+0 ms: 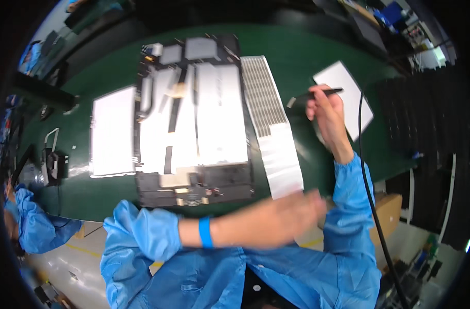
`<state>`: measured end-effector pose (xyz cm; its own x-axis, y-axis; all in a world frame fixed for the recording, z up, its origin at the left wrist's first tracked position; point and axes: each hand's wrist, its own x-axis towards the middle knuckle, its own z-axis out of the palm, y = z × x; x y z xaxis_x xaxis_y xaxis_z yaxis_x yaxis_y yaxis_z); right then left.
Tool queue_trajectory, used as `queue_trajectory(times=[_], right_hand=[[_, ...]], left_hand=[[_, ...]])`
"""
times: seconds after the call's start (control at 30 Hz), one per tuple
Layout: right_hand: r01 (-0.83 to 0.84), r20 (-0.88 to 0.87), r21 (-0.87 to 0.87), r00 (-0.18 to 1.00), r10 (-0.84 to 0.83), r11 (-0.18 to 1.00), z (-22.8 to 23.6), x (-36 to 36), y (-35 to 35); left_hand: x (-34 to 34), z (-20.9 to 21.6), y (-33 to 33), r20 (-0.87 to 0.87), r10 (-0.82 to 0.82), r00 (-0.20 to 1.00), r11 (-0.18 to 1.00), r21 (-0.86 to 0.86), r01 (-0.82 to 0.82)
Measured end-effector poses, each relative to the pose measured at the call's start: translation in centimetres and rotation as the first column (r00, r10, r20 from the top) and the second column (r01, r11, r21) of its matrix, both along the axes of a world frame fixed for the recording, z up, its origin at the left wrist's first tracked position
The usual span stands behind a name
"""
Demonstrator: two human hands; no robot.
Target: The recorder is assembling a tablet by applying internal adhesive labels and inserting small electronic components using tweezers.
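My right hand is closed on slim black tweezers, held above the green table to the right of a sheet of small strips. A small pale piece shows at the tweezers' tip. My left hand, smeared by motion, reaches across my body at the blank lower end of the sheet; its fingers are too blurred to read. Left of the sheet lies a large dark-framed panel assembly with bright white plates, black strips and a small circuit board at its near edge.
A white panel lies left of the assembly, and another white sheet lies at the right. A black cable hangs down in front of my right arm. At the far left are a black device and another person's blue sleeve.
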<state>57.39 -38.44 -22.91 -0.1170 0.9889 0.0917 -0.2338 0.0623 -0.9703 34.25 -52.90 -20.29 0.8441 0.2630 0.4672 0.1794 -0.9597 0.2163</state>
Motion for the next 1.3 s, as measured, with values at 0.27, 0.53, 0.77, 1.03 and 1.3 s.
queue_trajectory(times=[0.27, 0.53, 0.77, 1.03, 1.3], right_hand=[[-0.09, 0.25, 0.312, 0.968, 0.01, 0.946, 10.8, -11.2, 5.9], [-0.207, 0.48, 0.254, 0.875, 0.063, 0.945, 10.1, -18.1, 9.6], [-0.185, 0.529, 0.214, 0.847, 0.046, 0.959, 10.4, -18.4, 9.5], [-0.174, 0.55, 0.244, 0.835, 0.012, 0.954, 10.3, -18.4, 9.3], [-0.173, 0.575, 0.245, 0.818, 0.001, 0.954, 10.1, -18.6, 9.5]], left_hand=[[-16.1, 12.1, 11.2, 0.18, 0.435, 0.882, 0.895, -0.193, -0.402], [-19.7, 7.1, 18.8, 0.149, 0.47, 0.87, 0.863, -0.283, -0.418], [-20.2, 6.4, 19.4, 0.171, 0.429, 0.887, 0.883, -0.285, -0.372], [-20.1, 6.3, 19.2, 0.175, 0.427, 0.887, 0.887, -0.274, -0.373], [-20.2, 6.6, 19.2, 0.126, 0.441, 0.889, 0.882, -0.244, -0.403]])
